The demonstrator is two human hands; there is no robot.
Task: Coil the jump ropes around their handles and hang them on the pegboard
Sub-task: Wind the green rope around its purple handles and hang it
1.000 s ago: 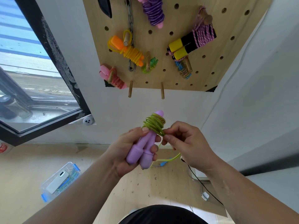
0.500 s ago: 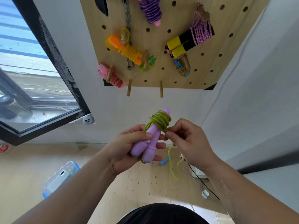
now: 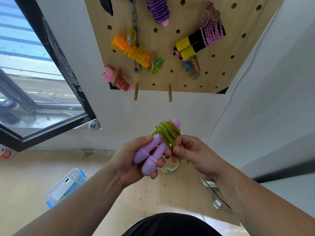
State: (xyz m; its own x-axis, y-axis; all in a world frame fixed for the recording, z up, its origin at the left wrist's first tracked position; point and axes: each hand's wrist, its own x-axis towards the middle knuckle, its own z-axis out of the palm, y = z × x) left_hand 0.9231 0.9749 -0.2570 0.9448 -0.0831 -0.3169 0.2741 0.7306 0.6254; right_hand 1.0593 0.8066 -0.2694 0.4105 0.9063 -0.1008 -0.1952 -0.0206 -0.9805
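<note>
Presently the left hand point(image 3: 136, 160) has its grip closed round both purple handles point(image 3: 153, 150), held side by side at chest level below the pegboard point(image 3: 192, 16). The right hand point(image 3: 196, 155) pinches the green rope point(image 3: 167, 133) between thumb and fingers at the lower edge of the coil, which sits bunched near the handles' upper ends. A short slack tail point(image 3: 177, 165) drops beneath the hands.

Risks noted:
- The coil looks loose and stacked close to the handle tips. If the right-hand pinch relaxes before the tail is tucked, the turns could spring open or slide off the end.
- The handles are held only by curled fingers. A hard pull on the rope may splay them apart and slacken the winding.
- No hanging loop is evident. Without one, the bundle has nothing to catch a free peg point(image 3: 136, 91) or its neighbouring peg point(image 3: 170, 92).
- An untucked tail could snag on the bundles already hung during the reach upward.

How the tail ends cannot be told from this view.
</note>
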